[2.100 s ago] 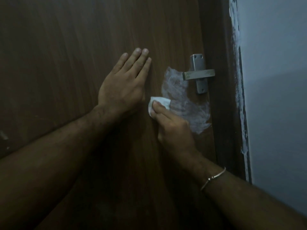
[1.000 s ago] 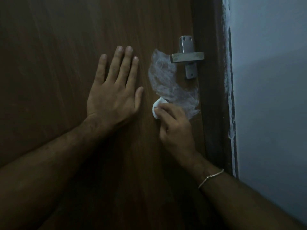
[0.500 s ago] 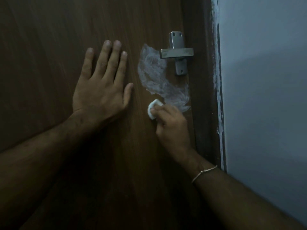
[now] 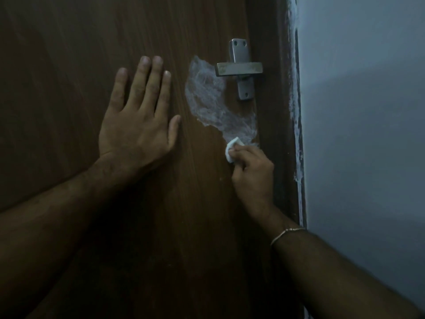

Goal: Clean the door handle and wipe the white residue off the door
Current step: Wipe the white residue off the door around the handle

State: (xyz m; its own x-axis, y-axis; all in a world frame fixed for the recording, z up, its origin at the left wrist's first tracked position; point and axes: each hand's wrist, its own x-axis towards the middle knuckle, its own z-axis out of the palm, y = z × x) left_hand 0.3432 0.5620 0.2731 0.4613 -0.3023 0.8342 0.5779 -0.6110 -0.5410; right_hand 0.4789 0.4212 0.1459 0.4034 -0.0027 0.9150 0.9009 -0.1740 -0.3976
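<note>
Now right hand [image 4: 251, 173] presses white pad [image 4: 232, 148] against residue [image 4: 213, 104] edge.

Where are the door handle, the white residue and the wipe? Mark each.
door handle [image 4: 239, 69], head view, middle of the lever bar.
white residue [image 4: 207, 95], head view, centre of the smear.
wipe [image 4: 232, 146], head view, exposed folded edge.

Left hand [image 4: 135, 132] flat on door [image 4: 69, 65]; right hand [image 4: 251, 171] pinching white wad [image 4: 232, 148] at residue patch [image 4: 213, 104] bottom, below handle [image 4: 239, 69] near door's right edge.
</note>
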